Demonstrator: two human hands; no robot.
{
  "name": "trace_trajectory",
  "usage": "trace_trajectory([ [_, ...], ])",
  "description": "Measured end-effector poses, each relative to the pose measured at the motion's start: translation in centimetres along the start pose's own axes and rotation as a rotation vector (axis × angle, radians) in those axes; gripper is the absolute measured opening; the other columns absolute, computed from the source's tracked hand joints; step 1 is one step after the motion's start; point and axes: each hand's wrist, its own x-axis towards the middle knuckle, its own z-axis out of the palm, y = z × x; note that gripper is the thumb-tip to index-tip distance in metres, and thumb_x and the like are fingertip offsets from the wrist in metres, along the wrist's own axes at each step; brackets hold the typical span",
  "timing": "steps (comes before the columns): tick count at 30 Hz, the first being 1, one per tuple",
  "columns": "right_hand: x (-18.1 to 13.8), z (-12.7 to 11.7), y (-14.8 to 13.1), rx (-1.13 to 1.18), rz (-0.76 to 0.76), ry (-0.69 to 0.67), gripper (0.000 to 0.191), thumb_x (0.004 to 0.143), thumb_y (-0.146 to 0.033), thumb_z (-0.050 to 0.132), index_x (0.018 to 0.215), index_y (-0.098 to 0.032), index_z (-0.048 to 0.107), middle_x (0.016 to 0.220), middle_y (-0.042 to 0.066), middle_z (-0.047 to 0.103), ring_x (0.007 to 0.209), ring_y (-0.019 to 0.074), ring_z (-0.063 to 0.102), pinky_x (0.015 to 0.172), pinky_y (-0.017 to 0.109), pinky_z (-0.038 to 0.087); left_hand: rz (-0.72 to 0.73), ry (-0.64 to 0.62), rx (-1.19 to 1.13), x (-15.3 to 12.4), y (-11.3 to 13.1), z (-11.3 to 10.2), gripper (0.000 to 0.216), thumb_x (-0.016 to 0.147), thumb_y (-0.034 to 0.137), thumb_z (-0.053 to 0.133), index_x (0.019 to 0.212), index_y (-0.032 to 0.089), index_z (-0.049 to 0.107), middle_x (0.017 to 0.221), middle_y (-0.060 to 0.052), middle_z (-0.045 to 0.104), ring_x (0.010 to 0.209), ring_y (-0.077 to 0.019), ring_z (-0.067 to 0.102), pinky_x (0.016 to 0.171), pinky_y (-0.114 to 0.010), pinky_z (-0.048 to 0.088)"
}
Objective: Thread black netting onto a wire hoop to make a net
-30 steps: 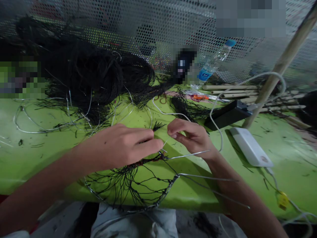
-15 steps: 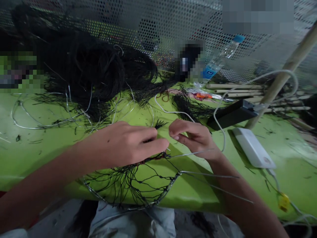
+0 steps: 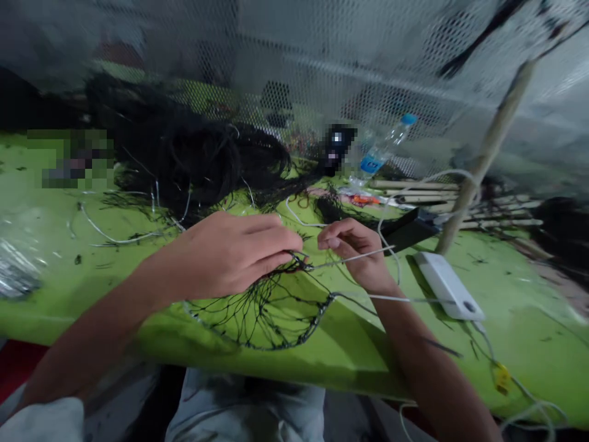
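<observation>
A round wire hoop point(image 3: 317, 322) strung with black netting point(image 3: 257, 313) lies at the near edge of the green table point(image 3: 529, 294). My left hand point(image 3: 230, 252) is closed, its fingertips pinching the hoop's top rim where the netting is bound on. My right hand point(image 3: 356, 252) is closed in a pinch just to the right, holding a thin wire or thread that I cannot name. A straight wire end point(image 3: 354, 258) sticks out rightward under my right hand.
A big heap of black netting point(image 3: 193, 153) with loose wire loops fills the back left. A plastic bottle point(image 3: 381, 150), bamboo sticks point(image 3: 460, 190), a slanted pole point(image 3: 483, 153), a black phone point(image 3: 405, 227) and a white power bank point(image 3: 446, 285) with cables lie to the right. Perforated mesh stands behind.
The view has swung, so the table sits lower and tilted. Both hands stay pinched at the hoop's rim; the hoop has lifted slightly toward my hands.
</observation>
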Motion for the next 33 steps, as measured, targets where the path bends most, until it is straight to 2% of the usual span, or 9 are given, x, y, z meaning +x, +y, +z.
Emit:
trace_trajectory([
  [4,3.3,-1.2,-3.5,-0.004,-0.129,0.082,0.01,0.093,-0.032,0.075,0.093,-0.023,0.07,0.082,0.0,0.07,0.073,0.0154,0.064,0.07,0.03,0.053,-0.015,0.043,-0.003,1.5,1.2,-3.8,0.018,0.108,0.024,0.049,0.119,0.02,0.062,0.098,-0.002,0.066,0.084,-0.0126,0.063,0.077,-0.025,0.046],
  [8,6.7,-2.2,-9.0,-0.021,-0.246,0.144,0.008,0.091,-0.03,0.077,0.094,-0.025,0.071,0.083,-0.001,0.066,0.073,0.0147,0.06,0.069,0.03,0.051,0.01,0.088,0.1,2.6,3.2,-6.8,0.019,0.107,0.024,0.05,0.121,0.022,0.062,0.095,-0.001,0.063,0.079,-0.0129,0.062,0.074,-0.026,0.045],
  [11,7.6,-2.0,-12.8,-0.049,-0.327,0.179,0.006,0.09,-0.026,0.078,0.091,-0.024,0.072,0.083,-0.001,0.06,0.072,0.014,0.055,0.067,0.029,0.048,0.019,0.181,0.092,2.8,4.3,-7.6,0.017,0.106,0.022,0.053,0.12,0.023,0.062,0.093,0.0,0.062,0.075,-0.012,0.06,0.069,-0.025,0.043],
  [15,6.1,-0.7,-15.9,0.029,-0.43,0.227,0.007,0.092,-0.029,0.073,0.088,-0.025,0.068,0.084,0.001,0.057,0.075,0.0172,0.055,0.069,0.033,0.048,0.068,0.298,0.01,2.5,5.1,-7.2,0.018,0.104,0.018,0.055,0.12,0.023,0.062,0.1,-0.001,0.065,0.083,-0.0107,0.062,0.073,-0.022,0.046],
  [19,3.9,0.2,-16.9,-0.059,-0.433,0.134,0.005,0.095,-0.029,0.071,0.092,-0.026,0.069,0.086,0.003,0.06,0.081,0.0195,0.056,0.07,0.035,0.047,0.089,0.264,0.037,2.1,5.4,-6.5,0.02,0.104,0.021,0.054,0.12,0.025,0.066,0.111,-0.002,0.065,0.072,-0.0073,0.06,0.065,-0.02,0.045],
  [22,3.3,0.2,-17.0,-0.172,-0.43,0.061,0.002,0.095,-0.024,0.071,0.095,-0.026,0.071,0.09,0.003,0.063,0.084,0.0192,0.057,0.074,0.036,0.046,0.118,0.24,0.027,2.2,5.4,-6.3,0.022,0.105,0.023,0.056,0.122,0.027,0.069,0.11,-0.001,0.067,0.063,-0.0051,0.056,0.058,-0.021,0.041],
  [27,4.1,-0.8,-16.5,-0.224,-0.455,0.063,0.005,0.096,-0.022,0.071,0.094,-0.026,0.072,0.088,0.002,0.062,0.081,0.0181,0.055,0.072,0.035,0.044,0.179,0.208,-0.084,2.8,4.5,-5.7,0.025,0.104,0.016,0.057,0.123,0.021,0.073,0.108,-0.003,0.073,0.078,-0.0076,0.068,0.067,-0.02,0.049],
  [30,4.5,-1.8,-16.1,-0.282,-0.467,0.031,0.005,0.095,-0.023,0.072,0.094,-0.027,0.072,0.088,0.002,0.063,0.082,0.0188,0.057,0.074,0.036,0.045,0.19,0.253,-0.113,3.2,4.0,-5.3,0.024,0.104,0.015,0.058,0.122,0.017,0.073,0.107,-0.005,0.076,0.087,-0.0096,0.072,0.073,-0.02,0.054],
  [33,4.4,-2.5,-16.2,-0.331,-0.493,-0.041,0.007,0.096,-0.022,0.071,0.094,-0.029,0.072,0.09,0.002,0.066,0.086,0.02,0.059,0.078,0.038,0.047,0.178,0.283,-0.162,3.4,3.8,-5.1,0.023,0.103,0.014,0.059,0.119,0.016,0.074,0.107,-0.005,0.078,0.088,-0.0094,0.073,0.076,-0.02,0.055],
])
